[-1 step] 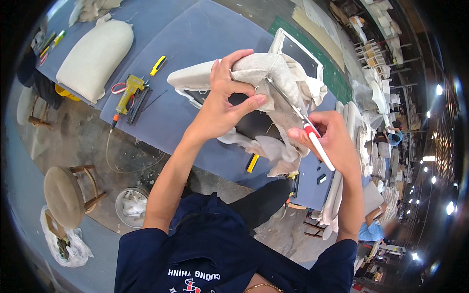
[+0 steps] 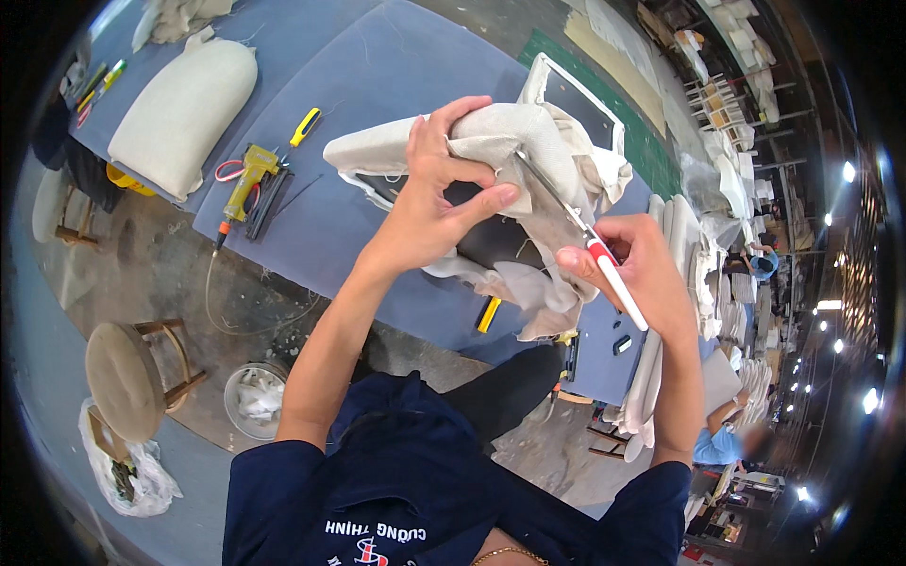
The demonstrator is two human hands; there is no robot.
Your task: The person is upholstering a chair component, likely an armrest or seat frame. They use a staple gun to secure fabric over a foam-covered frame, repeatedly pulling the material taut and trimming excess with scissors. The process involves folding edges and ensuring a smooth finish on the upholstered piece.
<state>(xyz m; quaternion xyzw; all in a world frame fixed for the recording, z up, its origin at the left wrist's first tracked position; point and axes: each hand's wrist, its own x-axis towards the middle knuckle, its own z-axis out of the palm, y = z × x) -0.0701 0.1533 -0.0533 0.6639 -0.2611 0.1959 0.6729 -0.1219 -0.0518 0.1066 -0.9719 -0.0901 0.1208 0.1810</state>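
A cream fabric-covered padded piece [image 2: 373, 146], perhaps a seat or back cushion, lies on the blue-grey table with its dark underside partly showing. Loose fabric [image 2: 543, 283] hangs from its near edge. My left hand [image 2: 439, 184] is closed on the cover at the rounded corner, thumb and fingers pinching the cloth. Scissors [image 2: 598, 247] with red and white handles are in my right hand [image 2: 646, 274]. Their blades point up and left, with the tips against the fabric just right of my left fingers. How far apart the blades are is hard to tell.
A yellow staple gun [image 2: 251, 179] with a hose lies left, beside a yellow-black cutter [image 2: 305, 127]. Another finished-looking cushion [image 2: 189, 113] rests far left. A yellow-handled tool [image 2: 488, 314] sits near the front edge. Stool [image 2: 123, 382] and bucket [image 2: 255, 401] stand on the floor.
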